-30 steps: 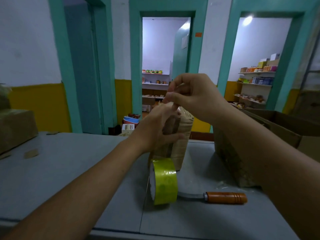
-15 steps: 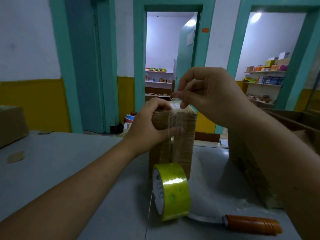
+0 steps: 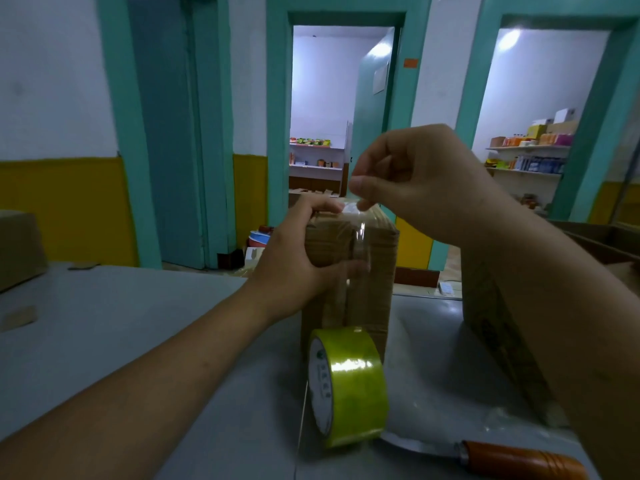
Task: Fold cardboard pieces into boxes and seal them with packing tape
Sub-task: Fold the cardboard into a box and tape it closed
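Head view: the cardboard box point(image 3: 377, 258) stood upright on the grey table point(image 3: 104, 341) near the table's far edge, with its long axis vertical and a narrow face turned toward the camera. The left hand point(image 3: 294, 261) gripped the box at its upper left corner, fingers curled over the top edge and thumb pressed across the near face. The right hand point(image 3: 415, 178) hovered just above the top edge, thumb and forefinger pinching the end of a clear tape strip point(image 3: 360, 233) that ran down the near face. A yellow-green tape roll point(image 3: 349, 386) stood on edge just in front of the box base. A knife point(image 3: 519, 462) lay to the right of the roll, blade pointing toward it. A large carton point(image 3: 502, 341) stood near the box on the right, leaving a narrow gap. The widest stretch of table surface lay to the left, bounded by a brown box point(image 3: 17, 247) at the left edge.
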{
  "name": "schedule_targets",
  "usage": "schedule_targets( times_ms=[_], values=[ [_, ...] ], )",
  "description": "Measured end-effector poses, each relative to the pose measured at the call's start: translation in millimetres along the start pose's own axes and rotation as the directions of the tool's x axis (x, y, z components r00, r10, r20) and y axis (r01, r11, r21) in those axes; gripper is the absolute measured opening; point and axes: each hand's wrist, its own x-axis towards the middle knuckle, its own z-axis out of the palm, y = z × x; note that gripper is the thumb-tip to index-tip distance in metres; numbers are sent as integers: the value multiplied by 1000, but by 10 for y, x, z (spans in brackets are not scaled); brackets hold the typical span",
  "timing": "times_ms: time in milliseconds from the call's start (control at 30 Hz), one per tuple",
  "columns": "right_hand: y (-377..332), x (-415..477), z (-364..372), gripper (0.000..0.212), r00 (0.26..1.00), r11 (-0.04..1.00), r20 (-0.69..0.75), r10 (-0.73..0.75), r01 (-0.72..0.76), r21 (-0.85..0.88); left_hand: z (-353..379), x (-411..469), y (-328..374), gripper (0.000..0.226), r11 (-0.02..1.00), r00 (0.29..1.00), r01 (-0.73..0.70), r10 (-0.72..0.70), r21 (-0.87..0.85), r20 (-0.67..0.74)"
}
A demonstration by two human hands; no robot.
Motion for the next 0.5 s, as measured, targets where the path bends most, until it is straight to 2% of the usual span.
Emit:
schedule_targets(
  times_ms=[200, 367, 500],
  values=[
    [13, 108, 36, 9, 997, 996, -10, 76, -76, -36, -4, -8, -5, 70, 999, 1000, 24, -24, 47, -4],
    [67, 223, 93, 6, 988, 988, 41, 146, -143, -57, 0, -12, -4, 73, 1000, 1000, 15, -15, 5, -2],
    [145, 254, 156, 7, 985, 985, 58, 164, -159, -71, -4, -40, -1, 88, 1000, 1000, -11, 10, -9, -14]
  ],
)
